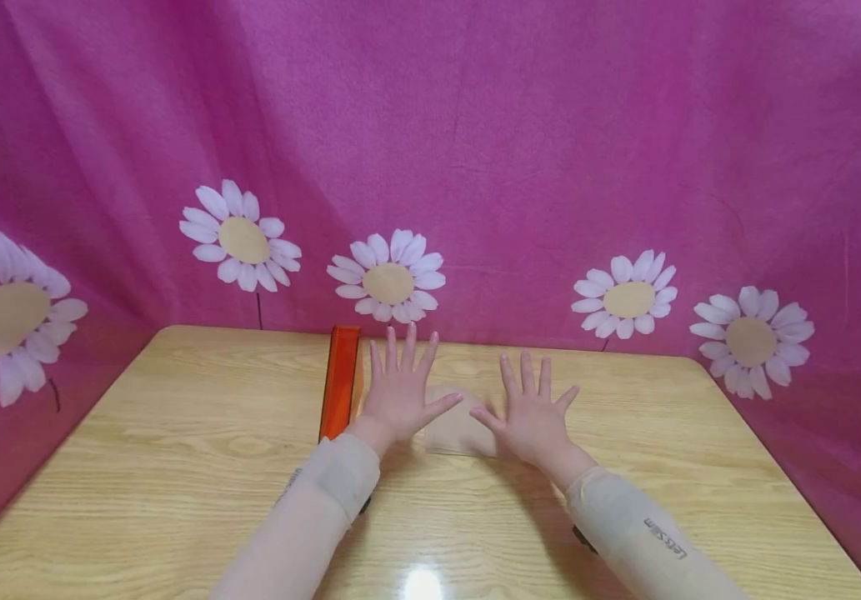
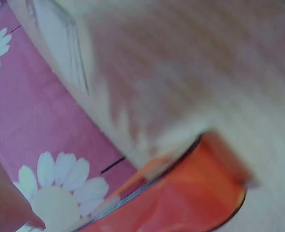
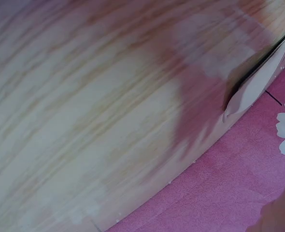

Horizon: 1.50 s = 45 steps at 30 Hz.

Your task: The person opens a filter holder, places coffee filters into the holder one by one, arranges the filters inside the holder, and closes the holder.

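Both hands are held out palm down above the table with fingers spread, and neither grips anything. In the head view the left hand (image 1: 397,396) is just right of a long orange case (image 1: 341,383) with dark edging. The left wrist view shows the case's rounded end (image 2: 195,193) close up, with only a bit of the hand (image 2: 5,203) at the left edge. A pale, see-through flat item (image 1: 456,429) lies between the hands, partly covered by them. To its right is the right hand (image 1: 531,421); the right wrist view catches that hand's edge (image 3: 277,212) at lower right.
A light wood-grain table (image 1: 197,467) extends under both arms, with a bright light reflection near its front. Behind and beside it hangs a magenta cloth (image 1: 505,167) printed with large white daisies. Sleeve-like bands cover both forearms.
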Each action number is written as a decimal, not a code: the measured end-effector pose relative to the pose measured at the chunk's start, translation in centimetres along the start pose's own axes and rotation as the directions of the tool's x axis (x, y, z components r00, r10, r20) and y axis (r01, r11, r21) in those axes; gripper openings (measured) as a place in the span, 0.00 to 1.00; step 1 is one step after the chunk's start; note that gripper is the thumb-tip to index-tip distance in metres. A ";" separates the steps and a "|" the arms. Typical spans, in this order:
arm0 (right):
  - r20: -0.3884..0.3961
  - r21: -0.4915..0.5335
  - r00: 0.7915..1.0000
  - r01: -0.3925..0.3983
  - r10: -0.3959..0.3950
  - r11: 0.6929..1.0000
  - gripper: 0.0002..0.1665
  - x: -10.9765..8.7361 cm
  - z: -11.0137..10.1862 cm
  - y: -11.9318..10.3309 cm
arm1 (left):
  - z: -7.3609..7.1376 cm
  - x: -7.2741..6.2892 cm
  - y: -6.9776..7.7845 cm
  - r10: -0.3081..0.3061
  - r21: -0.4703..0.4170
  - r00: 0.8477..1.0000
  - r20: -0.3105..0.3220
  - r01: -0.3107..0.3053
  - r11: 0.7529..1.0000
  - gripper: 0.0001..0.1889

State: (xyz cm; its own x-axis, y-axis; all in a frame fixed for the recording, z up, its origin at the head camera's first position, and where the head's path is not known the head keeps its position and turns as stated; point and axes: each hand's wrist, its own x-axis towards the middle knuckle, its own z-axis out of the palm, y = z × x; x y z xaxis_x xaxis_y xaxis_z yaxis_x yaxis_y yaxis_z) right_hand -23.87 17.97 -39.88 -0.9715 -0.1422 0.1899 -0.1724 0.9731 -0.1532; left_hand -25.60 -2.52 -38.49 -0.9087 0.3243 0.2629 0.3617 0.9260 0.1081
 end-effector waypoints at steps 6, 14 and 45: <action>-0.006 0.018 1.000 0.004 -0.003 1.000 0.54 0.0 0.2 0.1 | -1.8 0.6 -1.2 -0.010 0.009 0.999 -0.036 0.011 1.000 0.47; -0.008 0.020 1.000 0.007 -0.007 1.000 0.55 0.0 0.4 0.1 | -3.6 0.9 -3.8 -0.077 0.001 0.996 -0.036 0.077 0.997 0.47; 0.025 0.001 0.999 0.023 -0.023 1.000 0.56 -0.3 0.8 -0.2 | -5.2 0.5 -8.2 -0.223 -0.053 0.968 0.112 0.230 0.972 0.24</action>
State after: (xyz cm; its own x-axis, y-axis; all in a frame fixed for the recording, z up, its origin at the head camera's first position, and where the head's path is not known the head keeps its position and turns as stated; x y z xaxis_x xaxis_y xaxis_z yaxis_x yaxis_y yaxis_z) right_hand -23.68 17.63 -40.67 -0.9710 -0.1691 0.1688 -0.1948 0.9694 -0.1495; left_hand -27.93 -10.92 -34.29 -0.9839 0.1294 0.1233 0.1539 0.9641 0.2164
